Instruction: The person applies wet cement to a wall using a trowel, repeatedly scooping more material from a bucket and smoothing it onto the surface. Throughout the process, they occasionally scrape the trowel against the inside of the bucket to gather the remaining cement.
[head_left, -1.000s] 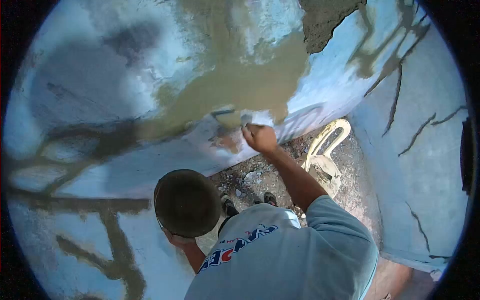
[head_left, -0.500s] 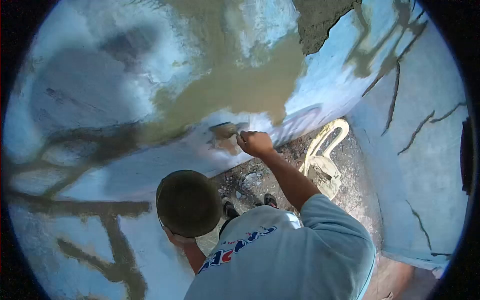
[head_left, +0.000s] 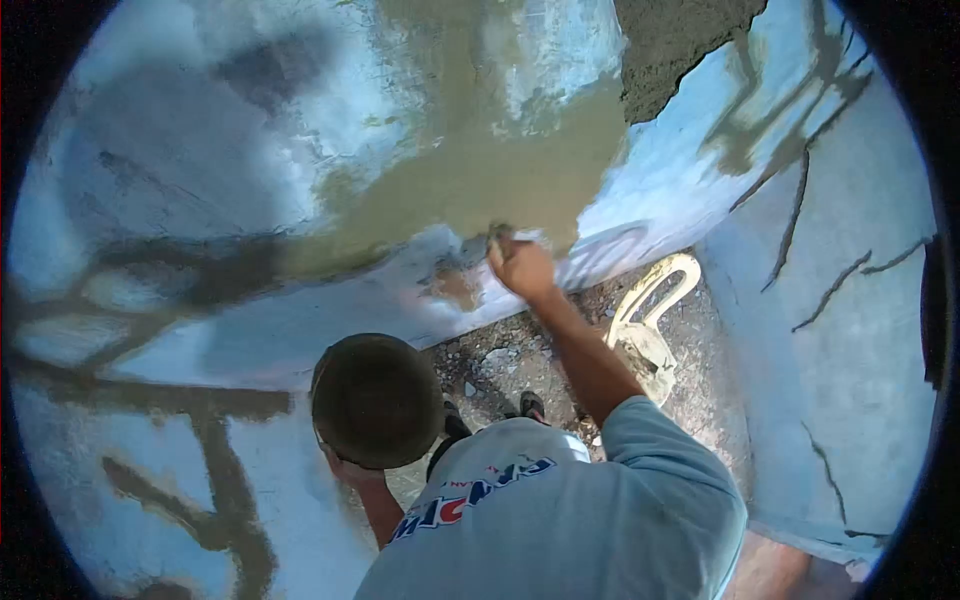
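My left hand [head_left: 355,473] is wrapped round the lower edge of a dark round bucket [head_left: 376,402], whose inside is in shadow. My right hand [head_left: 524,268] is closed on the handle of a small trowel [head_left: 499,236], partly hidden by the fingers. The tool is at the lower edge of a wet grey-brown plaster patch [head_left: 480,185] on the pale blue wall [head_left: 390,305]. Just left of my right hand, a small brownish patch [head_left: 458,288] shows on the wall.
A cream-coloured looped object [head_left: 655,300] lies on the rubble-strewn floor [head_left: 500,362] at right. Dark plaster strips [head_left: 235,490] cross the wall at lower left. Cracks [head_left: 793,215] run down the right wall [head_left: 770,350]. Rough dark plaster [head_left: 675,50] is exposed above.
My right hand has moved right and slightly up with the trowel, away from the small brownish patch. My left hand still holds the bucket in nearly the same place.
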